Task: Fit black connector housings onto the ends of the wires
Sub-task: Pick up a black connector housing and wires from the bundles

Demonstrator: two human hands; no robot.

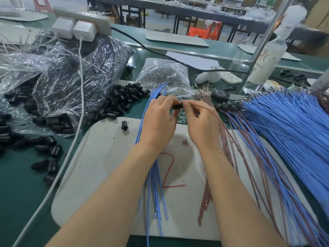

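Fingers (167, 100) of the left hand (158, 122) curl in and pinch a black connector housing (178, 106) above the far edge of a white board (99, 166). The right hand (201, 125) meets it from the other side, thumb and forefinger pressed together on a brown wire (212, 112) whose end sits at the housing's mouth; whether the tip is inside cannot be told. The wire trails away over the back of that hand to the right.

Under the left wrist a small bundle of blue wires (154, 175) lies lengthwise on the board, and a bundle of brown wires (206, 198) lies beside the right forearm. Between the two forearms the board bears a large handwritten red "2" (169, 170), the only writing that can be read. One loose housing (124, 126) stands near the board's far left corner.

On the green table (17, 193), a pile of black housings (122, 100) spills from a clear plastic bag (71, 77) to the left. A thick sheaf of blue wires (288, 125) fans out at the right. A roll of black tape (220, 95) sits beyond the hands, and a clear bottle (265, 63) stands further right; its label shows a red drawing, with any print too blurred to read.
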